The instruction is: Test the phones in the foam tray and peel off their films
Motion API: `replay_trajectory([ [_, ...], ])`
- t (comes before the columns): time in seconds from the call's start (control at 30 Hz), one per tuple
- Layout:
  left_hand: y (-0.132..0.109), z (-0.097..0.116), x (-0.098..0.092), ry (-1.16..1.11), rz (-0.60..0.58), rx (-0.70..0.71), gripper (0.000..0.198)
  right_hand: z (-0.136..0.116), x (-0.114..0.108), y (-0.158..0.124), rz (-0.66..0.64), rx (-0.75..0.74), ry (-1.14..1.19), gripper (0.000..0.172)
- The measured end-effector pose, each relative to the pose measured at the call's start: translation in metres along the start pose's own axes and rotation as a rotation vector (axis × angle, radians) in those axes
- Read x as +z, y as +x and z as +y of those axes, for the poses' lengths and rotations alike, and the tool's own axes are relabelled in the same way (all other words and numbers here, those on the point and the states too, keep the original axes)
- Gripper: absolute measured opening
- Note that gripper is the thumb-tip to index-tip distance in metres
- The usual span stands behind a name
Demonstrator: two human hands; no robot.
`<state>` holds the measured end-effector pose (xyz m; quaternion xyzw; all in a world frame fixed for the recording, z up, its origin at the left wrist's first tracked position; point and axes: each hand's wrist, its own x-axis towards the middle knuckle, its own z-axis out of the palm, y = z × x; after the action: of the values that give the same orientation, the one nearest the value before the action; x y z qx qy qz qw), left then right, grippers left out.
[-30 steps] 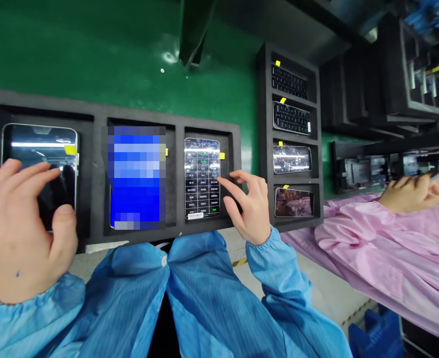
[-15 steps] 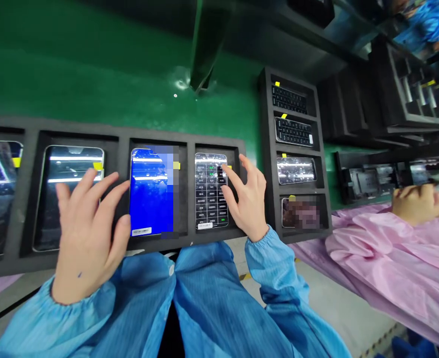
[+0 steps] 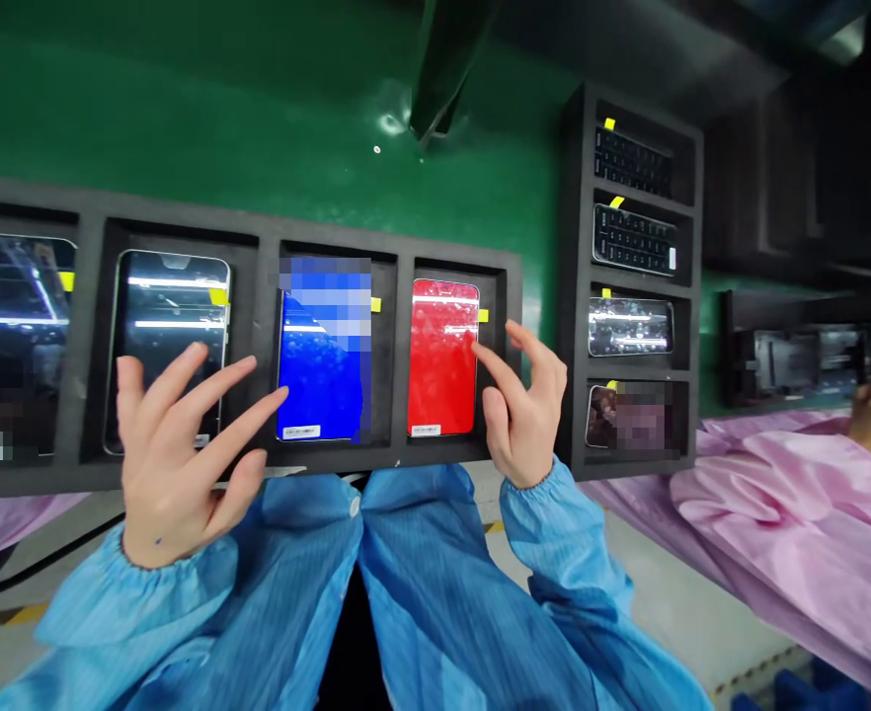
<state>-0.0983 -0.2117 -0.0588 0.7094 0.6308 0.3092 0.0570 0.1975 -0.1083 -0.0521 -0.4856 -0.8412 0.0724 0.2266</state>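
Centrally, a black foam tray point(image 3: 258, 229) spans the frame. The left hand point(image 3: 169, 454), lower left, is spread wide and empty over a dark phone point(image 3: 161, 316). The right hand point(image 3: 524, 410), also open, touches the right edge of the red-screen phone point(image 3: 441, 360), right of centre.

Red phone point(image 3: 442, 357) at foam tray point(image 3: 250, 247) right end, blue phone point(image 3: 321, 385) beside it. Tray black, tabs point(image 3: 483, 316) yellow, counter point(image 3: 184, 109) green. Sleeves point(image 3: 554, 553) blue, neighbour's gown point(image 3: 776, 494) pink.
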Motion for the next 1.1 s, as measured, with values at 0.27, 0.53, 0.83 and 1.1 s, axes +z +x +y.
replay_trajectory([
  [0.27,-0.003,-0.013,0.0,0.034,0.032,0.315,0.041,-0.014,0.004,-0.035,0.059,-0.228,0.084,0.036],
  [0.53,-0.003,-0.007,0.0,0.083,0.005,0.325,0.036,-0.016,0.009,-0.028,0.068,-0.333,0.069,0.035],
  [0.83,-0.005,-0.014,0.003,0.146,0.056,0.392,0.046,-0.014,0.009,-0.028,0.077,-0.351,0.066,0.034],
  [1.1,-0.006,-0.02,0.006,0.175,0.085,0.453,0.052,-0.014,0.008,-0.027,0.048,-0.353,0.034,0.037],
])
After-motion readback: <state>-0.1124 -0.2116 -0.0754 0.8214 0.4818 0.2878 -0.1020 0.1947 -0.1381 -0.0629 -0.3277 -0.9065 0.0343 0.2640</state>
